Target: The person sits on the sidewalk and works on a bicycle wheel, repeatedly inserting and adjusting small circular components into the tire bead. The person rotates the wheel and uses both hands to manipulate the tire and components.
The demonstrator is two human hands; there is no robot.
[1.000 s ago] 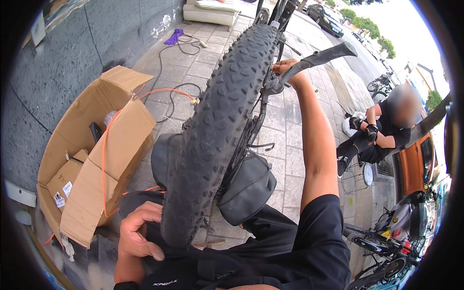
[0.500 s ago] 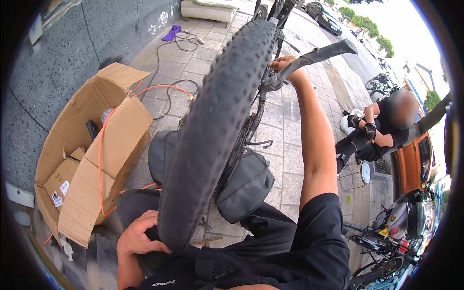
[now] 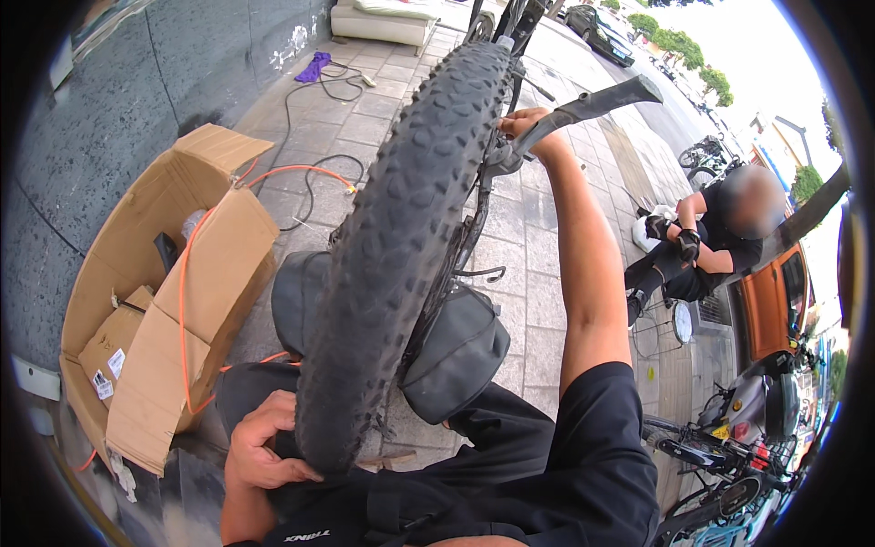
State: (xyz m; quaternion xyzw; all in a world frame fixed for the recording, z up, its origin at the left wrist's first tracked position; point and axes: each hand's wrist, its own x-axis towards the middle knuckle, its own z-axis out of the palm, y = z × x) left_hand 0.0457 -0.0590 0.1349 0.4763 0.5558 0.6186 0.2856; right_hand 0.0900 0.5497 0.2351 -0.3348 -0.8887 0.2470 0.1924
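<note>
A bicycle wheel stands upright before me, its wide knobbly black tyre point(image 3: 392, 246) running from my lap to the far top. At its near end my left hand point(image 3: 264, 447) is curled against the tyre's left side, thumb and fingers apart around its edge; some fingertips are hidden behind the rubber. Stretched out along the right side, my right hand point(image 3: 530, 124) has its fingers closed at the far part of the bike frame, beside a dark lever-like bar point(image 3: 592, 108). What those fingers pinch is hidden. Two dark grey bags point(image 3: 458, 351) flank the wheel.
An open cardboard box point(image 3: 196, 301) stands at left by a grey wall, an orange hose point(image 3: 185, 310) draped over it. Dark cable point(image 3: 292, 118) and a purple cloth point(image 3: 313, 67) lie on the paving. At right a person point(image 3: 711, 228) sits near parked two-wheelers point(image 3: 738, 447).
The tyre's tread was smeared by motion and now shows sharp knobs, so the wheel has slowed or stopped. Both hands keep nearly the same places; the whole view has shifted slightly.
</note>
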